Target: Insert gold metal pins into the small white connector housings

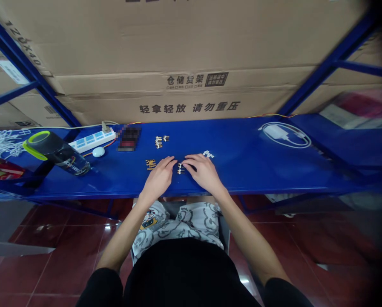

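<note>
My left hand (160,175) is over the blue tabletop, its fingers bent and drawn together, with the tips pointing right. Whatever it may hold is too small to make out. Opposite it, my right hand (206,172) reaches in with thumb and forefinger apart. Between the two hands lies a short row of small pieces with white and brass-coloured parts (180,169). Beside my left hand is a group of brass-coloured pieces (150,163). Small white pieces (208,154) lie just beyond my right hand. Farther back are more white-and-brass pieces (159,142).
On the left stand a power strip (93,140), a tilted dark bottle with a yellow-green loop (63,153) and a white round object (98,152). A blurred dark item (129,138) lies nearby. A white charger with coiled cable (277,132) is at right. Cardboard (184,47) backs the shelf.
</note>
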Demonstrator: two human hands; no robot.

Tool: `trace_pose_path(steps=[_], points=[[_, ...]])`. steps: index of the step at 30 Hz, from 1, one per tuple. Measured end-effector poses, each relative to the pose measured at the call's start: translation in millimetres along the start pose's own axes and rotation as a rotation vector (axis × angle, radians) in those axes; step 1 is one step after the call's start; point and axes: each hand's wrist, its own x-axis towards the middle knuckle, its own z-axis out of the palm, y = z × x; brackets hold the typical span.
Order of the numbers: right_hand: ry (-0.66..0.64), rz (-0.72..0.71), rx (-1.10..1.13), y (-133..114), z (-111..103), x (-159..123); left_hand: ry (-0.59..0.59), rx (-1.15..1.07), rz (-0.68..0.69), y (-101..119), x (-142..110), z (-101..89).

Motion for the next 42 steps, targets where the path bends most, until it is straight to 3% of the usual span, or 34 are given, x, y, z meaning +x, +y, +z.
trace_pose_path(steps=[13,42], points=[[-0.093,-0.015,-0.227,7,-8,-10,0.026,0.026,-0.001,-2,0,2.5],[-0.102,-0.030,-0.212,8,-3,-9,0.037,0.045,0.016,0,1,-2.0]])
